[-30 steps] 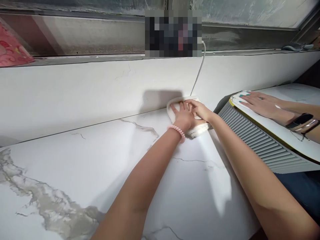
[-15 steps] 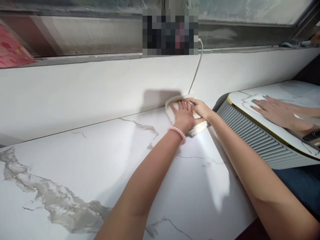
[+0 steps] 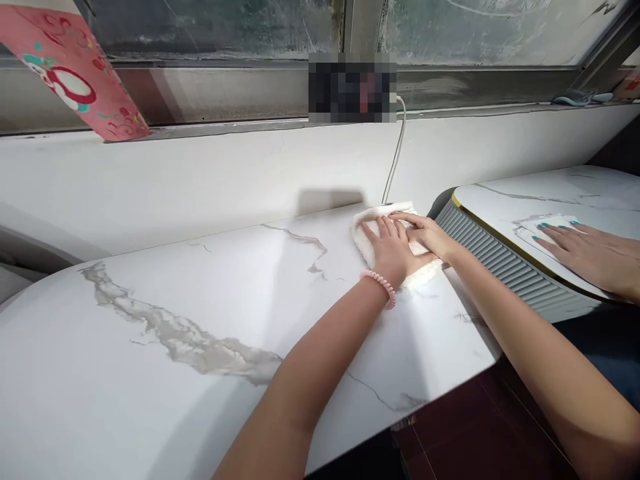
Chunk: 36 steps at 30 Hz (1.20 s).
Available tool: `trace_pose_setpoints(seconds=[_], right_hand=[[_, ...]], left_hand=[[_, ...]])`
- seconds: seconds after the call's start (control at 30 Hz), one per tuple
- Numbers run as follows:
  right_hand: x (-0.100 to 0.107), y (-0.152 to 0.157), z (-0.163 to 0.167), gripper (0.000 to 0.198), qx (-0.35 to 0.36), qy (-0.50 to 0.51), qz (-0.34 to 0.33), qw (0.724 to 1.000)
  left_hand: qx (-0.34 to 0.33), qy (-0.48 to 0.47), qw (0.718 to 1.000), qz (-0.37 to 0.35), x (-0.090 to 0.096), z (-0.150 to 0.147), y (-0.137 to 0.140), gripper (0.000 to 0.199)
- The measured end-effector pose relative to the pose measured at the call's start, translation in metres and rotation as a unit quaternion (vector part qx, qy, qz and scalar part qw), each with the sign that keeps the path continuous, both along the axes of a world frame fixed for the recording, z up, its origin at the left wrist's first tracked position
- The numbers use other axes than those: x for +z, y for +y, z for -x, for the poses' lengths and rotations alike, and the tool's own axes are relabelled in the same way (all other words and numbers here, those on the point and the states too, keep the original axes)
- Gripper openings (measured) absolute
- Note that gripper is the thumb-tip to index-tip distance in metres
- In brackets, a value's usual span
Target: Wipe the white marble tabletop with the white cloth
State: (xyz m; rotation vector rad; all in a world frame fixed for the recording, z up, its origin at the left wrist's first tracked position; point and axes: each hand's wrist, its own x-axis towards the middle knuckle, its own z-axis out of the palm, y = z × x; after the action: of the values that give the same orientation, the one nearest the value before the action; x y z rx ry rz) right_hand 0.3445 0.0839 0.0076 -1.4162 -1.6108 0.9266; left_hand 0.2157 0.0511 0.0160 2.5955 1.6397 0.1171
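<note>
A white, fluffy cloth (image 3: 367, 232) lies on the marble-patterned white table (image 3: 210, 287), at its far right end by the wall. My left hand (image 3: 393, 253), with a pink coiled band at the wrist, presses flat on the cloth with fingers spread. My right hand (image 3: 425, 237) rests on the cloth from the right, its fingers stretched out towards the left hand and partly overlapping it. Part of the cloth is hidden beneath both hands.
To the right, another person's hand (image 3: 585, 250) lies on a white cloth on a second marble-patterned table (image 3: 530, 190). A ribbed grey panel (image 3: 505, 257) runs below its gold edge. A white cable (image 3: 397, 157) hangs by the wall. A pink decorated packet (image 3: 90, 80) leans against the window.
The cloth has slid a little to the right under my hands. The view has shifted, showing more of the window and the table's near edge.
</note>
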Motion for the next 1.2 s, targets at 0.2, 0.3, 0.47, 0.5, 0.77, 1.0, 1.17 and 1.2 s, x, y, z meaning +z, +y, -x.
trace_pose_setpoints(seconds=[0.2,0.3,0.47,0.5,0.77,1.0,1.17,1.2], right_hand=[[-0.002,-0.053,-0.017,0.054,0.017,0.007,-0.005,1.0],[-0.002,-0.08,-0.022,0.055,0.023,0.01,-0.007,1.0],[0.0,-0.12,-0.022,0.056,0.007,-0.02,-0.017,1.0],[0.0,-0.126,-0.021,0.057,0.005,-0.023,-0.021,0.999],[0.0,-0.156,0.019,0.059,0.016,-0.026,-0.035,0.999],[-0.001,-0.149,0.063,0.056,0.01,-0.016,-0.048,0.999],[-0.003,-0.126,0.089,0.052,0.015,-0.017,-0.064,0.998],[-0.003,-0.12,0.094,0.052,0.016,-0.024,-0.069,0.997]], left_hand=[[0.025,-0.024,0.999,-0.005,0.005,-0.01,-0.059,0.099],[0.016,-0.035,0.999,-0.015,0.004,-0.012,-0.082,0.099],[-0.033,-0.031,0.999,0.0,0.004,-0.009,-0.107,0.097],[-0.039,-0.03,0.999,0.002,0.003,-0.007,-0.112,0.097],[-0.047,-0.017,0.999,-0.003,0.001,0.026,-0.141,0.098],[-0.018,-0.006,1.0,0.002,0.001,0.064,-0.142,0.098],[-0.031,-0.015,0.999,0.011,-0.001,0.089,-0.119,0.1],[-0.033,-0.016,0.999,0.013,-0.001,0.094,-0.114,0.1]])
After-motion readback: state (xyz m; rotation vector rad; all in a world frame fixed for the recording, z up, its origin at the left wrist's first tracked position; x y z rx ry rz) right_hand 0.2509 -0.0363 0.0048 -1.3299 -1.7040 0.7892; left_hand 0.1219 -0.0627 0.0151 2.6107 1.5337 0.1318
